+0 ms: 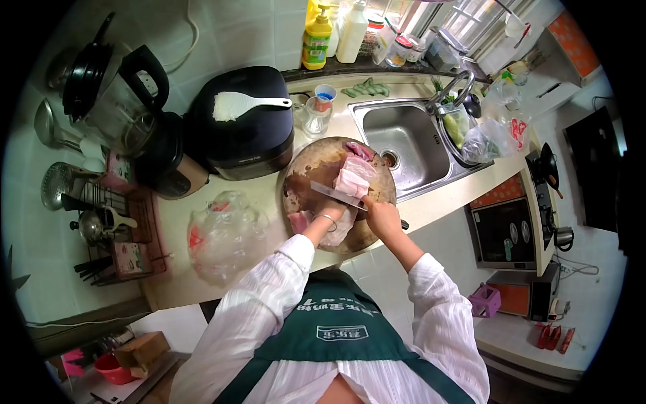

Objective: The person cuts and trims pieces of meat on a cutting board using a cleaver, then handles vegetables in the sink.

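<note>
A round wooden cutting board (pixel 304 176) lies on the counter with raw meat on it. My right hand (pixel 382 218) is closed around the handle of a kitchen knife (pixel 331 192), its blade pointing left across the board. Just beyond the blade sits a pale pink piece of meat (pixel 352 180), with a darker red strip (pixel 359 149) at the board's far edge. My left hand (pixel 331 213) grips a larger pale slab of meat (pixel 342 231) on the near side of the knife; its fingertips are partly hidden. Another pink piece (pixel 300 221) shows left of my left wrist.
Right of the board is a steel sink (pixel 404 138) with a faucet (pixel 460 87). A black rice cooker (pixel 249 145) carrying a white rice paddle (pixel 259 102), a blender (pixel 145 124) and a clear plastic bag (pixel 225 236) stand to the left. Green vegetables (pixel 367 87) lie behind the board.
</note>
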`<state>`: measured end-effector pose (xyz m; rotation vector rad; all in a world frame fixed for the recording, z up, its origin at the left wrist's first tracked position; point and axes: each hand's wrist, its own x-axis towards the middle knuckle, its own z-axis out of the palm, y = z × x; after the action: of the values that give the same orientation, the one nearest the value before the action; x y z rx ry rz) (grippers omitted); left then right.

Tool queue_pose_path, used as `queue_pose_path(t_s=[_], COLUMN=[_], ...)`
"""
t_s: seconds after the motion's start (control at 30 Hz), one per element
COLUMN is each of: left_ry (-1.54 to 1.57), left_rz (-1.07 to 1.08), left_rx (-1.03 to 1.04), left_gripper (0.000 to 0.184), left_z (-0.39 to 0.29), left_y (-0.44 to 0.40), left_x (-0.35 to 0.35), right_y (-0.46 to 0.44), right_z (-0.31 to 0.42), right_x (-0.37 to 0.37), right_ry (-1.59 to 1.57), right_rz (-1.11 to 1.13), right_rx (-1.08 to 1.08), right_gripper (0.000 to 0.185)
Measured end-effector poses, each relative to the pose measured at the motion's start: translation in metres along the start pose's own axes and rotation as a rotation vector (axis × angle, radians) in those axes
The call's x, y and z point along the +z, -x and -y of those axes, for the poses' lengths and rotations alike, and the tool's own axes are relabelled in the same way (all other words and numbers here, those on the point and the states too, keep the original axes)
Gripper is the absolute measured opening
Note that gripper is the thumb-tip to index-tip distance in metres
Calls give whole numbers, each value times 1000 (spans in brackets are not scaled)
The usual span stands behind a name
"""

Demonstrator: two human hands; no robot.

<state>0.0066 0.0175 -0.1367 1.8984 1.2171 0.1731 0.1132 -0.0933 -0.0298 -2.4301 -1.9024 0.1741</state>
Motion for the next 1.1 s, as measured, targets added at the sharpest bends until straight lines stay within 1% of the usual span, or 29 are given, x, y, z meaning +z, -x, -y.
queue_pose_path(t_s=[0.07,0.2,0.27,0.33,0.37,0.43,0.5,0.6,0.63,0.7,0.8,0.87,0.9,0.93,1.0,1.07,1.1], left_ry=[-41,-72,-74,-79,-81,-84,-93,-102,-82,-59,-54,1,1,17,34,110,111], left_rz=[26,41,42,38,32,26,24,55,58,55,20,-115,-111,-104,-101,-88,-88], left_rx=[-49,-100,-121,-132,-139,-118,-99,-56,-22,16,59,68,64,79,98,128,126], left_gripper=[34,34,33,33,33,34,35,36,36,36,35,33,33,31,29,27,27], left_z=[2,4,3,3,2,4,6,6,6,3,2,4,5,5,5,3,2], left_y=[1,1,2,1,1,0,4,8,11,12,18,21,24,26,26,25,25], left_x=[0,0,-1,2,3,4,1,-9,-11,-15,-13,-7,-8,-9,-15,-18,-20], right_y=[-1,6,9,3,-4,-15,-19,-6,-4,-8,-23,-33,-32,-28,-21,-19,-20], right_z=[-2,-1,-6,-4,0,7,12,-6,-10,-9,4,11,1,-5,-13,-20,-23], right_x=[9,4,2,7,11,12,12,5,3,1,5,5,9,3,-13,-18,-14], right_ry=[-40,-83,-80,-65,-50,-34,-10,-47,-22,-15,-42,-47,-80,-80,-60,-72,-178], right_rz=[40,23,77,93,62,30,-6,-25,37,41,19,39,76,79,179,193,167], right_rx=[59,67,103,98,57,17,-9,-15,20,8,-23,21,-5,-4,75,92,84], right_gripper=[34,33,32,31,31,30,21,16,16,16,15,12,16,16,22,24,22])
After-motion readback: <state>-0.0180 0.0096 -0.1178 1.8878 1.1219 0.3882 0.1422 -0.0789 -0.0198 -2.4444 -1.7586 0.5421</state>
